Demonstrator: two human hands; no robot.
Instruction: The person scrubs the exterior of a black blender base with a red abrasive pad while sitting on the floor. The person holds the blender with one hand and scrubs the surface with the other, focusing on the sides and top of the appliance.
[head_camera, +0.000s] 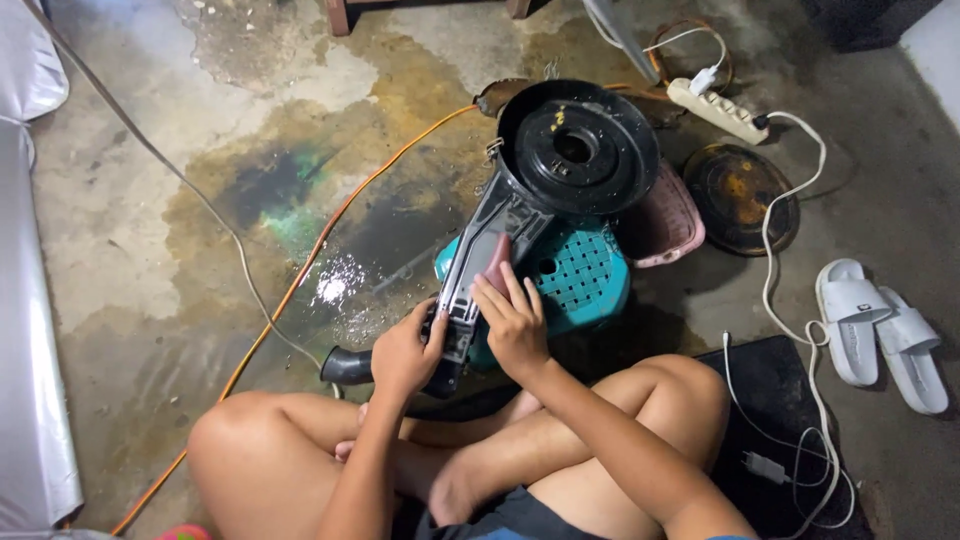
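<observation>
You're sitting cross-legged on the stained concrete floor (150, 200), and both hands are on a black air-cleaner housing (530, 190), a round drum with a long flat snout running back toward you. The drum end rests far from you on a teal plastic stool (590, 280), and the snout end comes down between your hands.

Your left hand (402, 355) wraps the near end of the snout, fingers (432, 322) clamped around its left edge. Your right hand (512, 320) lies on top of the snout just beside it, fingers (497, 290) close together and pressed flat on a dark red strip (499, 258) set into the housing. A black rubber elbow hose (345, 365) pokes out left of your left hand, low by your knee.

An orange cable (300, 280) snakes across the floor on the left through a wet patch (335, 285). A pink basket (665, 225) sits just right of the stool, with a rusty round lid (740, 195) beyond it. A white power strip (718, 110) lies far right, and a pair of white slides (880, 330) are well off to the right.
</observation>
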